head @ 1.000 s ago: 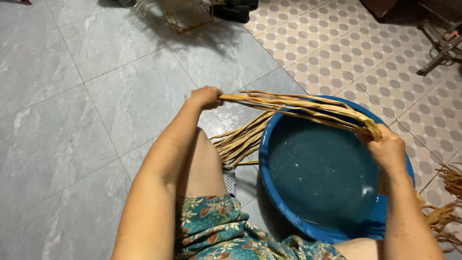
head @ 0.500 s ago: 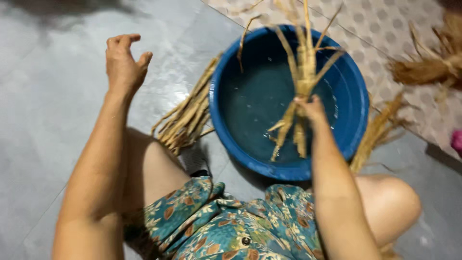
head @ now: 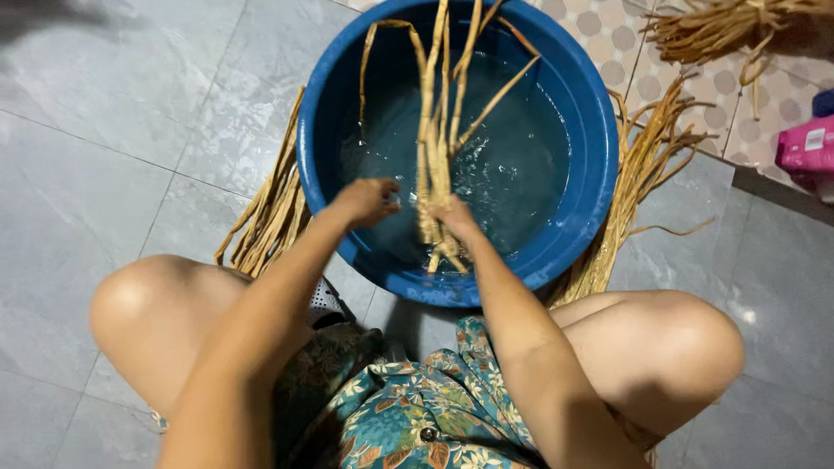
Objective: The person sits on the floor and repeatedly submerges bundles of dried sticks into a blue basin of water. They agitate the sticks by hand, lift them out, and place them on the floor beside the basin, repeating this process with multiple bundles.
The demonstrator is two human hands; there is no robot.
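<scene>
Loose dry strips [head: 269, 208] on the floor left of the blue basin [head: 599, 165]. Left hand [head: 365, 201] curled, empty, beside the bundle [head: 434, 148]. Right hand [head: 456, 219] clenched round bundle, dipped in water. Best pressed fully under, firmly bunched.

We stretch both arms forward and down between our bent knees. Our left hand [head: 365, 201] hangs with loosely curled fingers, holding nothing. Our right hand [head: 453, 217] is closed in a grip, the wrist slightly bent.
</scene>
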